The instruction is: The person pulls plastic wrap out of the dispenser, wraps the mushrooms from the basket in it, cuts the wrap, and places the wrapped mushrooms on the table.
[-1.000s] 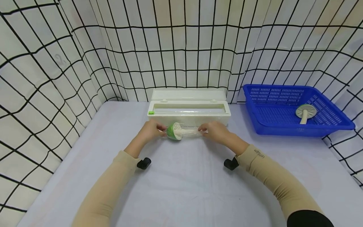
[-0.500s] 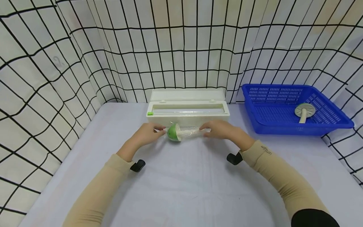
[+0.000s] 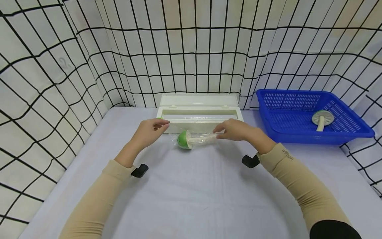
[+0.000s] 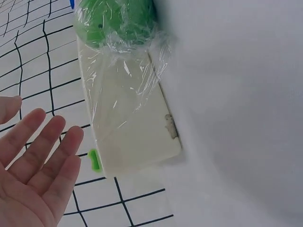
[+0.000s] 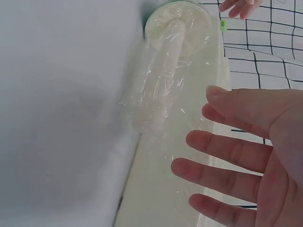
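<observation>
A toy mushroom with a green cap and pale stem lies on its side on the table, in front of a white cling film box. Clear cling film covers the mushroom and runs up over the box's front. My left hand hovers by the box's left front corner, fingers loosely spread and holding nothing. Past the stem end, my right hand is held by the box's right front, thumb apart from the relaxed fingers, nothing gripped. The box's lid stands raised, and the film roll shows inside.
A blue plastic basket stands at the right with another toy mushroom in it. Black wire mesh encloses the back and sides of the white table.
My left hand has let go of the film by the cap and moved left and up to the box. My right hand has risen slightly away from the stem end. The mushroom stays in place.
</observation>
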The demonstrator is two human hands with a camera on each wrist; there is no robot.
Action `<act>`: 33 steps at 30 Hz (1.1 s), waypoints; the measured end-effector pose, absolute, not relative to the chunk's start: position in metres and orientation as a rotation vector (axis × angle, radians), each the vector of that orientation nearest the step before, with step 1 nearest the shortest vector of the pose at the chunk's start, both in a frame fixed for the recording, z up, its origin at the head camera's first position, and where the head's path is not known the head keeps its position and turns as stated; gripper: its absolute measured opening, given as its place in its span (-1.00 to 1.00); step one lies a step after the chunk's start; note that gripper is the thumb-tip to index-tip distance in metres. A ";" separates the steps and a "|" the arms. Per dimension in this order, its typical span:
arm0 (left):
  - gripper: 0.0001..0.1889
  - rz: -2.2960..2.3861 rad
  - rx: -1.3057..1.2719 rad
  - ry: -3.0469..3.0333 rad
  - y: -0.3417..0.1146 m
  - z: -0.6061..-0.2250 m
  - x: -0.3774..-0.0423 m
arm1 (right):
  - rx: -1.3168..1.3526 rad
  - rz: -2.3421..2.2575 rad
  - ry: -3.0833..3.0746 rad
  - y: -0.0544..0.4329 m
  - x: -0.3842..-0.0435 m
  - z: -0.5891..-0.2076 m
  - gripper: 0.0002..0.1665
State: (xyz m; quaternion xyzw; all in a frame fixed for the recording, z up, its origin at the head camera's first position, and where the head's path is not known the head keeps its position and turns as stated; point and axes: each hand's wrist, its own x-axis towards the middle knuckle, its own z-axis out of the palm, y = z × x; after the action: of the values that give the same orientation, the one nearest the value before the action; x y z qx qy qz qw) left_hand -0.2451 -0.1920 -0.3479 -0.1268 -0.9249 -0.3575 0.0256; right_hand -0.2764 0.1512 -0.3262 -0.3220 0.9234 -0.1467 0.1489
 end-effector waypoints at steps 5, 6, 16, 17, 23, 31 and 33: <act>-0.65 -1.083 -0.423 -2.768 -0.198 -0.345 -0.250 | -0.946 -0.475 2.680 0.152 -0.278 -0.323 -0.61; -0.65 -1.072 -0.428 -2.752 -0.200 -0.345 -0.251 | -0.951 -0.484 2.691 0.151 -0.278 -0.323 -0.62; -0.57 -0.827 -0.469 -2.708 -0.209 -0.356 -0.261 | -1.075 -0.687 2.865 0.123 -0.286 -0.336 -0.71; -0.57 -0.792 -0.482 -2.706 -0.209 -0.357 -0.263 | -1.083 -0.721 2.881 0.120 -0.287 -0.338 -0.71; -0.55 -0.613 -0.588 -2.613 -0.208 -0.366 -0.274 | -1.182 -0.885 2.969 0.102 -0.292 -0.348 -0.75; -0.40 -0.443 -0.655 -2.596 -0.203 -0.378 -0.287 | -1.348 -0.853 3.012 0.068 -0.299 -0.353 -0.76; -0.37 -0.401 -0.646 -2.634 -0.201 -0.381 -0.289 | -1.343 -0.797 3.011 0.059 -0.302 -0.354 -0.75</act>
State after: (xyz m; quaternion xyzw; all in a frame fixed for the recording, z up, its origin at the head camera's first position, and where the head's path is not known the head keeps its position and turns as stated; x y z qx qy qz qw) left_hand -0.2890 -0.2012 -0.3805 -0.2310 -0.9416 -0.1435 0.1988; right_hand -0.3023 0.0592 -0.3538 -0.3928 0.8808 -0.2332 -0.1248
